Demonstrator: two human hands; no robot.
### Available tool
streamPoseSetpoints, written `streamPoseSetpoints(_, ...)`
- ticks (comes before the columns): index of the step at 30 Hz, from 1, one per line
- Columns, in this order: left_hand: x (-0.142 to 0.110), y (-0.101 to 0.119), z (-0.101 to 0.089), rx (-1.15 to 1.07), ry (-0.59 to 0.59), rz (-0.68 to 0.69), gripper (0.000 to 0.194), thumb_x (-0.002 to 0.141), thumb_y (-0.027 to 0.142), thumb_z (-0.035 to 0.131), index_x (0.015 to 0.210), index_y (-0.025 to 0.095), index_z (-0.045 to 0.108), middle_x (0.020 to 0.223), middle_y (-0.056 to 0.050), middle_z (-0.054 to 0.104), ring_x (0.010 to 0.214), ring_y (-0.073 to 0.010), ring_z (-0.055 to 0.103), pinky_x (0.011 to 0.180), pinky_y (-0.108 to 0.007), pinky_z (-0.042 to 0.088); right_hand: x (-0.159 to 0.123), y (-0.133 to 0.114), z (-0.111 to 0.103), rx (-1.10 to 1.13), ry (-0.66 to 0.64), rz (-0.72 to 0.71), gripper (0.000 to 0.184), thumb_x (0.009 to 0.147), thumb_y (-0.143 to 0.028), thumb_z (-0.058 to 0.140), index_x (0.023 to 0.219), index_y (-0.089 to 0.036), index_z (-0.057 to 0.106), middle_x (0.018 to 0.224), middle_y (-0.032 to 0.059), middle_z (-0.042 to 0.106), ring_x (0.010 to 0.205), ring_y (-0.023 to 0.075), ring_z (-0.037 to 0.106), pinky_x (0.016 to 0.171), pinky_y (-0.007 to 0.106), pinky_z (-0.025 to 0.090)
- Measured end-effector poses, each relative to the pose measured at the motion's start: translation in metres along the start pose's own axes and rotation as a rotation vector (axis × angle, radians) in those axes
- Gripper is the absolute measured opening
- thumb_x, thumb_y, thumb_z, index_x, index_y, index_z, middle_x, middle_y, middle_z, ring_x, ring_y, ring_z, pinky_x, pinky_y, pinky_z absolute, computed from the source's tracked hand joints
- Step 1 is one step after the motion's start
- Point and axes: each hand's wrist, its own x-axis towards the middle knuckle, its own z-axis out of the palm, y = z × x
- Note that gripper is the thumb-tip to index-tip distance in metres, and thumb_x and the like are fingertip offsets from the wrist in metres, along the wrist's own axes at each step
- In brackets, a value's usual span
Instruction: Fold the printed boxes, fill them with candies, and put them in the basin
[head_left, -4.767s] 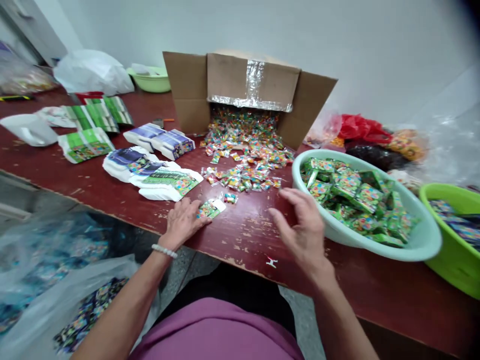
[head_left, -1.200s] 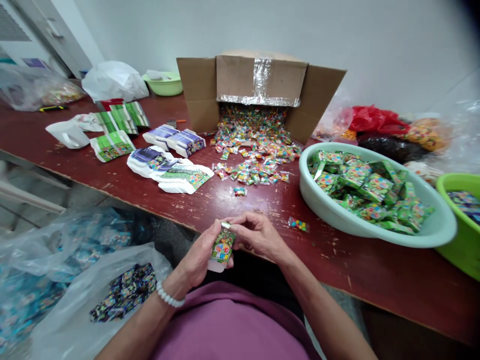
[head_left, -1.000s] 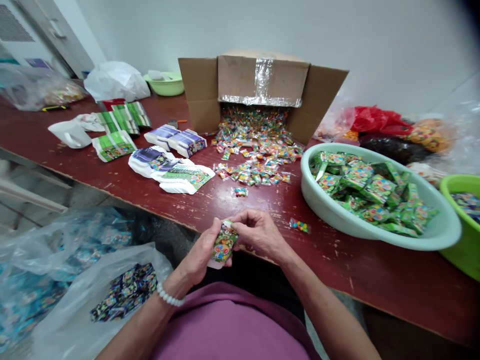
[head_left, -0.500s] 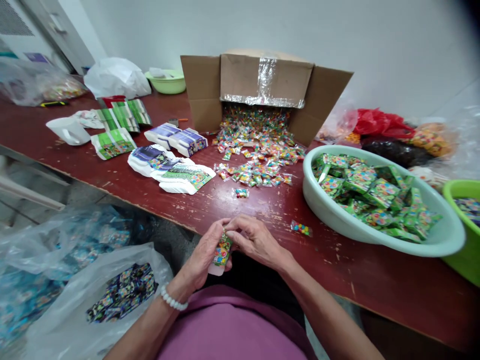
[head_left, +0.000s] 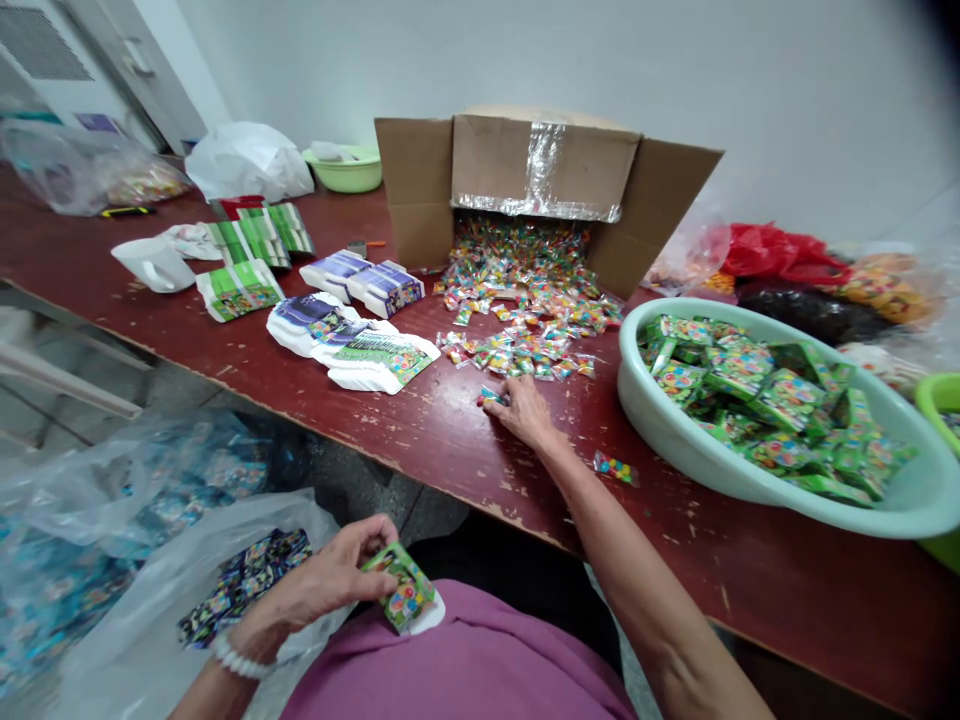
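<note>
on the chipped table (head_left: 442,440), scattered candies (head_left: 525,320)

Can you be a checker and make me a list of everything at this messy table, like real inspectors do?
Surface: dark red table, paint chipped and worn.
Job's things: left hand holds a green printed packet near the body; right hand rests on the table, fingers at a small sweet packet.
Clutter: wrapped sweets spilling from a cardboard box; green packets in a pale basin; printed card stacks.
Grippers: nothing seen, only two bare hands.
Cables: nothing seen.
Surroundings: pale wall; plastic bag of dark packets beside the person.
</note>
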Motion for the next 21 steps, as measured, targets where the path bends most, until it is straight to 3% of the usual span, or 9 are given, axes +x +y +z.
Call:
streamPoseSetpoints(3, -0.010, -0.003, -0.021, 0.299, -0.096, -0.074, 0.031, 0.060, 0.020, 0.075, 0.090, 0.024, 0.068, 0.080, 0.003, 0.062, 0.075, -0.0183, 0.055, 0.063, -0.024, 0.039, -0.005, -0.002, -0.002, 0.117, -0.063, 0.002, 0.024, 0.077, -0.036, 0.076, 0.086, -0.019, 0.061, 0.082, 0.0028, 0.063, 0.080, 0.0202, 0.061, 0.071, 0.029, 0.044)
streamPoseSetpoints(5, -0.011, -0.002, -0.023, 0.344, -0.117, -0.128, 0.029, 0.060, 0.022, 0.074, 0.088, 0.024, 0.070, 0.079, 0.002, 0.064, 0.076, -0.0200, 0.057, 0.062, -0.024, 0.039, -0.016, -0.007, -0.005, 0.222, -0.120, -0.008, 0.022, 0.082, -0.037, 0.070, 0.089, -0.019, 0.061, 0.078, 0.0017, 0.065, 0.070, 0.0168, 0.059, 0.065, 0.027, 0.044)
streamPoseSetpoints(8, -0.006, 0.009, -0.013, 0.126, -0.089, -0.125, 0.032, 0.069, 0.035, 0.073, 0.098, 0.022, 0.066, 0.087, 0.000, 0.066, 0.079, -0.0196, 0.060, 0.067, -0.026, 0.044, -0.048, -0.020, -0.013, 0.384, -0.234, -0.043, 0.023, 0.088, -0.040, 0.060, 0.097, -0.019, 0.062, 0.085, 0.0025, 0.069, 0.064, 0.0133, 0.058, 0.060, 0.024, 0.045)
streamPoseSetpoints(12, 0.006, 0.035, 0.011, -0.195, -0.029, 0.037, 0.044, 0.081, 0.039, 0.067, 0.118, 0.022, 0.052, 0.101, -0.005, 0.069, 0.078, -0.0170, 0.065, 0.071, -0.028, 0.049, -0.093, -0.036, -0.025, 0.588, -0.407, -0.149, 0.020, 0.090, -0.037, 0.060, 0.101, -0.021, 0.063, 0.083, -0.0001, 0.067, 0.067, 0.0125, 0.056, 0.062, 0.024, 0.044)
streamPoseSetpoints(16, 0.015, 0.050, 0.034, -0.232, -0.041, 0.136, 0.036, 0.084, 0.032, 0.062, 0.116, 0.021, 0.051, 0.093, -0.002, 0.065, 0.070, -0.0135, 0.063, 0.066, -0.027, 0.050, -0.113, -0.045, -0.030, 0.462, -0.390, -0.258, 0.025, 0.086, -0.025, 0.063, 0.111, -0.022, 0.060, 0.074, -0.0035, 0.061, 0.065, 0.0122, 0.054, 0.060, 0.024, 0.042)
streamPoseSetpoints(21, 0.019, 0.055, 0.050, -0.152, -0.033, 0.210, 0.030, 0.086, 0.027, 0.060, 0.116, 0.023, 0.054, 0.099, -0.002, 0.060, 0.088, -0.0177, 0.060, 0.063, -0.024, 0.052, -0.116, -0.049, -0.028, 0.480, -0.276, -0.344, 0.020, 0.085, -0.019, 0.060, 0.105, -0.021, 0.058, 0.079, -0.0008, 0.066, 0.068, 0.0132, 0.062, 0.064, 0.025, 0.049)
